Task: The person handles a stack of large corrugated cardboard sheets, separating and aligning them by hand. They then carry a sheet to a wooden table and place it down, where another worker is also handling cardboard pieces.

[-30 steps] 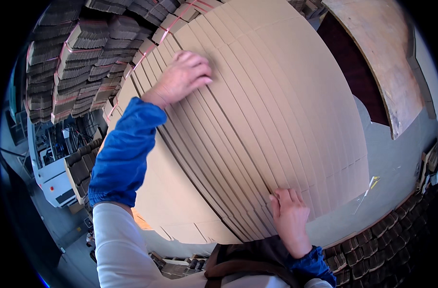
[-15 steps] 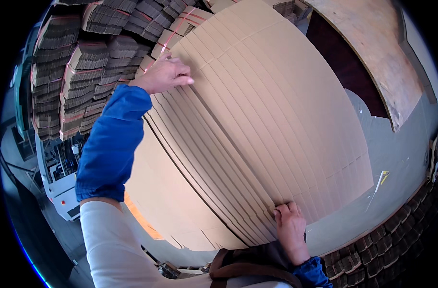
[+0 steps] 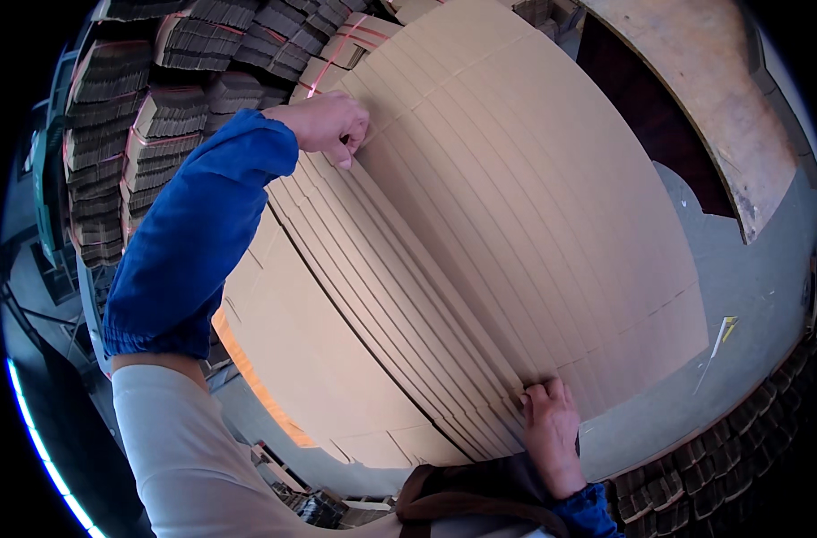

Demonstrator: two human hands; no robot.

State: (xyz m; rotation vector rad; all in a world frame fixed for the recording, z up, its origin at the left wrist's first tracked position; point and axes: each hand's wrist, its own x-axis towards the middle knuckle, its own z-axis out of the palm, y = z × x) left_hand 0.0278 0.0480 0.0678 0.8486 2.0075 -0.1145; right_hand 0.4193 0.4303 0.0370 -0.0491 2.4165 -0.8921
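Observation:
A thick row of flat brown cardboard sheets (image 3: 516, 197) stands on edge and fills the middle of the view. My left hand (image 3: 323, 124), in a blue sleeve cover, grips the far top edge of some sheets, fingers curled into a gap between them. My right hand (image 3: 552, 430) holds the near edge of the same sheets at the bottom, fingers tucked in between them. A group of sheets on the left side (image 3: 337, 332) leans apart from the rest.
Bundles of folded cardboard (image 3: 157, 99) tied with red straps are stacked at the upper left. A grey floor (image 3: 749, 296) lies to the right, with a wooden board (image 3: 695, 90) above it. More stacked cardboard (image 3: 713, 484) lines the lower right.
My left hand has slid up along the far edge and curled into the sheets. My right hand shifted a little to the right along the near edge. The view tilted.

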